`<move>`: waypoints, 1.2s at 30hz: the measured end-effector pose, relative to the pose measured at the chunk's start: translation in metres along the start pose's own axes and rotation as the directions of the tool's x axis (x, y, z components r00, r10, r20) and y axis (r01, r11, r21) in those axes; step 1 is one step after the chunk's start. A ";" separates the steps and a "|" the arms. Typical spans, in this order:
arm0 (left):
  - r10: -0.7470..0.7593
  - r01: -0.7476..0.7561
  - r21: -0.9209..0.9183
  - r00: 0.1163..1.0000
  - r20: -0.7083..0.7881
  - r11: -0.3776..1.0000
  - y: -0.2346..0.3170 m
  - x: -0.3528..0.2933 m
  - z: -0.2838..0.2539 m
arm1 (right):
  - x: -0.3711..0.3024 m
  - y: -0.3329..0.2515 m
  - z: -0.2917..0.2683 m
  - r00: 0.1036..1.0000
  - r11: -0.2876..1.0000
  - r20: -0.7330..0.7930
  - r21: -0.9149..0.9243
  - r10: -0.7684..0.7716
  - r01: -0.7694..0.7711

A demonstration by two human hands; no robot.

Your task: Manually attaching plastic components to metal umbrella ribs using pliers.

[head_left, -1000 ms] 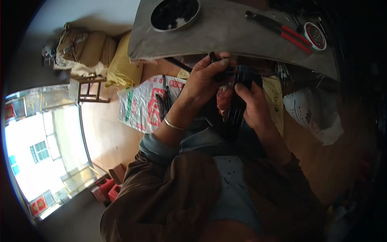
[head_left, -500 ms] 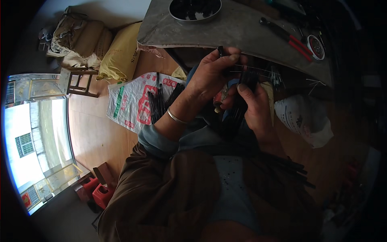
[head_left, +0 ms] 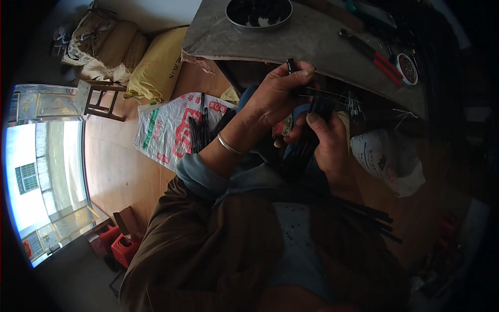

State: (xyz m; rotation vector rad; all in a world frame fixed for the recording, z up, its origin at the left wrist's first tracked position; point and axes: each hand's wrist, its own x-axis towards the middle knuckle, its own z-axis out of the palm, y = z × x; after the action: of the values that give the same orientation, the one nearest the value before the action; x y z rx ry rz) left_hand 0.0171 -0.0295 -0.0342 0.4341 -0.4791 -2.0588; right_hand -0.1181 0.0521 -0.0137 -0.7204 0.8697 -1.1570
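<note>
Between the thumb and fingers of my left hand (head_left: 283, 88) is pinched a small black cylindrical piece (head_left: 291, 65), its end poking up. A silver bangle (head_left: 228, 144) circles that wrist. My right hand (head_left: 331, 138) is closed around a bundle of thin black rods (head_left: 306, 148), the thumb pressed on it. Thin metal wires (head_left: 335, 95) stretch across the top of the bundle, close to my left fingers; whether those fingers touch them is unclear. More black rods (head_left: 374, 216) lie by my right forearm, across my lap. Shadow hides the bundle's lower end.
Ahead is a grey table (head_left: 312, 44) with a metal bowl (head_left: 260, 26) of black pieces, red-handled pliers (head_left: 387, 70) and a small round tin (head_left: 406, 69). More rods (head_left: 198, 132) rest on a white printed sack (head_left: 169, 125) at left, near a wooden stool (head_left: 105, 101) and yellow sack (head_left: 158, 65).
The whole view has shifted slightly. Both hands keep their hold, the left on the small black piece and the right on the rod bundle.
</note>
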 end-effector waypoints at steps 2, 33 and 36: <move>-0.007 0.008 0.024 1.000 -0.007 1.000 0.002 -0.001 0.005 | 0.000 -0.001 -0.001 1.000 1.000 0.011 -0.015 0.003 -0.002; 0.039 -0.023 0.192 0.996 -0.082 0.981 0.008 -0.002 0.013 | 0.003 0.000 -0.005 1.000 1.000 0.029 -0.006 -0.010 0.010; 0.029 -0.011 0.185 0.995 -0.094 0.983 0.009 -0.002 0.017 | 0.002 -0.001 -0.004 0.999 1.000 0.034 0.005 -0.020 0.019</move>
State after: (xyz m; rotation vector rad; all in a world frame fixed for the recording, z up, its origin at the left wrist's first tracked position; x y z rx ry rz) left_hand 0.0165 -0.0290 -0.0146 0.6336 -0.6158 -1.9711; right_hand -0.1219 0.0495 -0.0158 -0.7441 0.8332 -1.1608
